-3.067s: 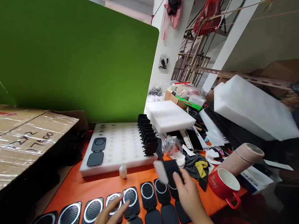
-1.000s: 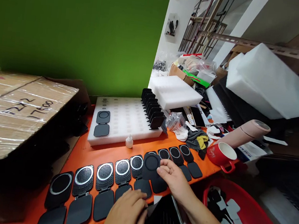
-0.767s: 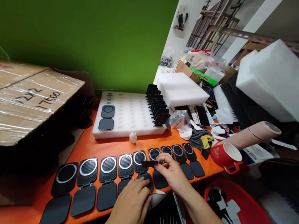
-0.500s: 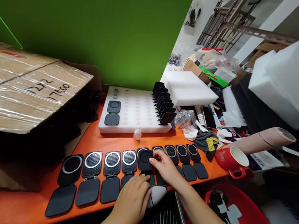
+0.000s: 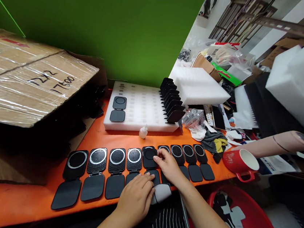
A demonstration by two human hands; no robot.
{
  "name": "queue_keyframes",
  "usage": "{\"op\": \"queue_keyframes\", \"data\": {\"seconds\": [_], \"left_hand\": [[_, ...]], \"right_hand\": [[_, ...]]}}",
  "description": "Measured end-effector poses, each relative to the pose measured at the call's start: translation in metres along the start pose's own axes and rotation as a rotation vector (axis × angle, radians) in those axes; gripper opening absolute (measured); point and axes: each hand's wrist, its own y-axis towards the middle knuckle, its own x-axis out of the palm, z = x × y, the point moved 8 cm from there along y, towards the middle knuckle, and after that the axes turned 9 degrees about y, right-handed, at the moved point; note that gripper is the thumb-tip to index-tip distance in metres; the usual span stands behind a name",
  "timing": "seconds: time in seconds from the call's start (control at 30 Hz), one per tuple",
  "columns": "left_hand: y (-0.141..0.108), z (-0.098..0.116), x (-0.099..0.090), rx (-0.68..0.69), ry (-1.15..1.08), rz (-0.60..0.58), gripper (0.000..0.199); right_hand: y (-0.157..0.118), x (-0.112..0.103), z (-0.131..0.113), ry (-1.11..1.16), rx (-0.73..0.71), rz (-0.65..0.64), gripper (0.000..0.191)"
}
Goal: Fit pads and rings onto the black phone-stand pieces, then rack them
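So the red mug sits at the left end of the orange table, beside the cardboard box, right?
Not quite. The head view shows the red mug at the right end of the orange table, beside the pink tube. The cardboard box is at the left end, far from the mug.

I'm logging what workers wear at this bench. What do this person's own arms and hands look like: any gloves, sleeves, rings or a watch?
Both the left hand and the right hand are bare, with no gloves. No ring, watch or wristband shows on either. Both forearms are uncovered as far as the picture's lower edge, so no sleeve is in view. The fingernails look short and unpainted.
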Motion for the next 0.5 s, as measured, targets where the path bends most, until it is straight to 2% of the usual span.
{"op": "queue_keyframes", "data": {"seconds": [0.5], "left_hand": [[0.0016, 0.0002, -0.0003, -0.002, 0.026, 0.012, 0.021]], "right_hand": [[0.0006, 0.0015, 0.0002, -0.004, 0.028, 0.030, 0.012]]}}
